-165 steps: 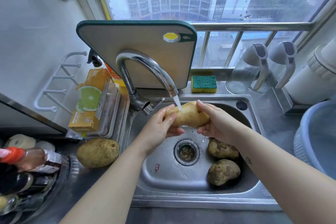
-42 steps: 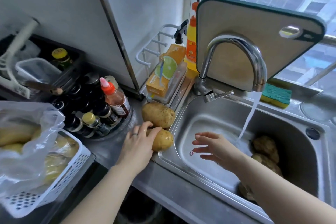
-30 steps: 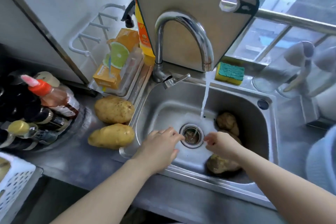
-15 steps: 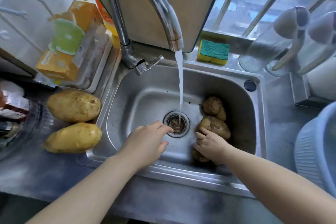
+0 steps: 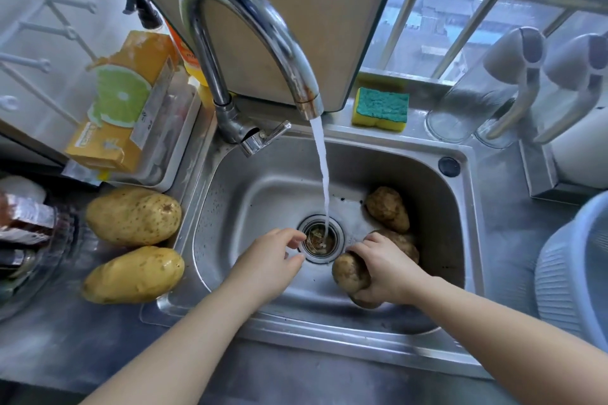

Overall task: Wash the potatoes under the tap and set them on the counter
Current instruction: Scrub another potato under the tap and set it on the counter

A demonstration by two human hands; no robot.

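Water runs from the tap (image 5: 263, 26) into the drain of the steel sink (image 5: 250, 207). Two clean yellow potatoes lie on the counter left of the sink, one behind (image 5: 133, 215) and one in front (image 5: 133, 274). In the sink's right half my right hand (image 5: 388, 270) grips a dirty brown potato (image 5: 348, 273) and holds it just off the basin floor. Two more dirty potatoes stay in the basin, one (image 5: 388, 209) at the far right and one (image 5: 403, 242) partly hidden behind my right hand. My left hand (image 5: 269, 263) hovers open beside the drain, holding nothing.
A cutting board (image 5: 296, 10) leans behind the tap. A green-and-yellow sponge (image 5: 380, 108) lies on the back ledge. An orange box (image 5: 128, 99) in a tray sits back left, bottles at the far left, glass jugs (image 5: 487, 92) back right and a blue basin (image 5: 575, 276) at the right.
My left hand set a washed potato on the counter beside the first and came back over the sink. My right hand reached in and closed on a dirty potato, lifting it slightly.
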